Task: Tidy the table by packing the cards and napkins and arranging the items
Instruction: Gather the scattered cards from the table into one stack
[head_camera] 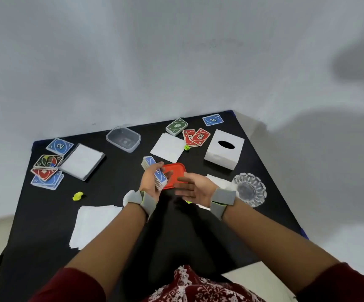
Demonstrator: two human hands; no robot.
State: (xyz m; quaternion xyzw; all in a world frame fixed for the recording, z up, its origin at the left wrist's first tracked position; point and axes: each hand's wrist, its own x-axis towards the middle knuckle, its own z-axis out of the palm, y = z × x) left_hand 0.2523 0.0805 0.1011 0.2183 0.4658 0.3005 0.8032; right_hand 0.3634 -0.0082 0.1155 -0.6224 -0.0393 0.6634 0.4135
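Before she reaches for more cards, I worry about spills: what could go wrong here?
1. The left hand grips a thick card stack by one side only; the right hand is open beside it, so cards might fan out or drop.
2. The glass dish sits just by the right wrist; a sweep outward could knock it.
3. The red cards lie past the napkin; reaching over may drag it.

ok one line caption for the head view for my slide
Left hand holds a card stack over a black table, right hand open beside it, above a red lid.
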